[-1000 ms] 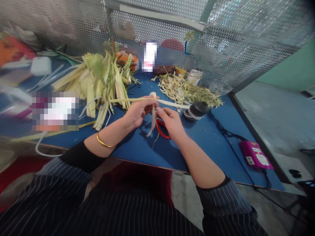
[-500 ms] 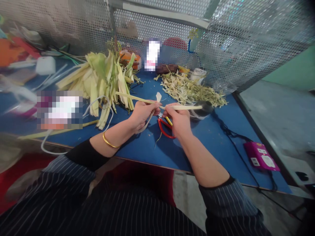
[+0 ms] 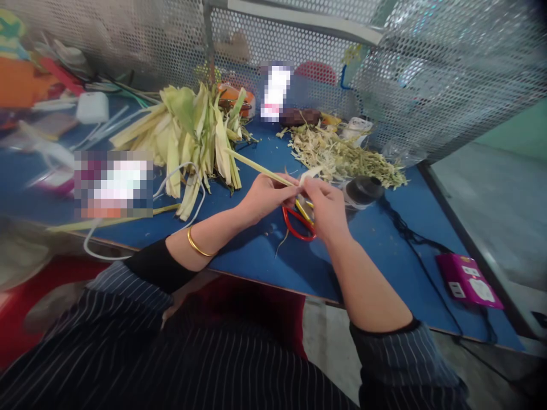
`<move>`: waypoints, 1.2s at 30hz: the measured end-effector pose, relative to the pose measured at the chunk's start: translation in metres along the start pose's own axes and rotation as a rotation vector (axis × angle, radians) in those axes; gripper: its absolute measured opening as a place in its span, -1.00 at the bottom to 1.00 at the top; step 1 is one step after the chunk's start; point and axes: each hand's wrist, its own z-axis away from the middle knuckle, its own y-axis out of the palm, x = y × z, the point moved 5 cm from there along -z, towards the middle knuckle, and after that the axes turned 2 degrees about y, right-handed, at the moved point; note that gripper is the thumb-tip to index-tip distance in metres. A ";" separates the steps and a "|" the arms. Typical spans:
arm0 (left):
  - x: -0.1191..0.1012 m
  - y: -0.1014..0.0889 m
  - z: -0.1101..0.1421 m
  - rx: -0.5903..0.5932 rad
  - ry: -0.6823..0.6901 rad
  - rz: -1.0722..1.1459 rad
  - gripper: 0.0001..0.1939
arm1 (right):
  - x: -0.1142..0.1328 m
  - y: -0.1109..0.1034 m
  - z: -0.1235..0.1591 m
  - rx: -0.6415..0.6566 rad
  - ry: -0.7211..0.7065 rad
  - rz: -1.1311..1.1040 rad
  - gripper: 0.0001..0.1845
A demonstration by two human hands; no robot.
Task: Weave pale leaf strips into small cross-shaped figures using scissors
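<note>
My left hand [image 3: 270, 199] is closed, pinching a narrow pale strip of corn husk [image 3: 258, 166] whose long end points up and left towards the husk pile. Against its fingertips my right hand [image 3: 328, 206] pinches the same husk work, and a short whitish end [image 3: 313, 172] sticks out above the fingers. The exact fold or joint between the fingertips is hidden. Below the hands lie scissors [image 3: 294, 229] with red handles, partly covered by my right hand. A bundle of corn husks [image 3: 183, 136] lies to the left of my hands.
Husk scraps [image 3: 346, 154] are heaped at the back right, beside a black-topped container [image 3: 363, 192]. A purple box [image 3: 470, 282] and black cables lie at the right. A white cable [image 3: 92, 250] loops over the front edge. Perforated metal mesh [image 3: 277, 40] stands behind the table.
My right hand has drawn in against the left. The strip end that stretched out to the right now points up beside the fingers. The whole view has shifted slightly.
</note>
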 end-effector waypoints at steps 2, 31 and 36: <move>0.000 0.001 0.001 0.007 0.002 -0.013 -0.91 | -0.003 -0.001 -0.001 -0.013 -0.013 -0.088 -0.74; 0.009 -0.011 -0.007 -0.008 -0.154 0.101 -0.75 | -0.002 -0.005 -0.012 0.135 -0.030 0.233 -0.64; -0.004 -0.009 -0.007 0.020 0.160 -0.262 -0.71 | -0.003 -0.010 -0.012 0.008 -0.059 0.309 -0.77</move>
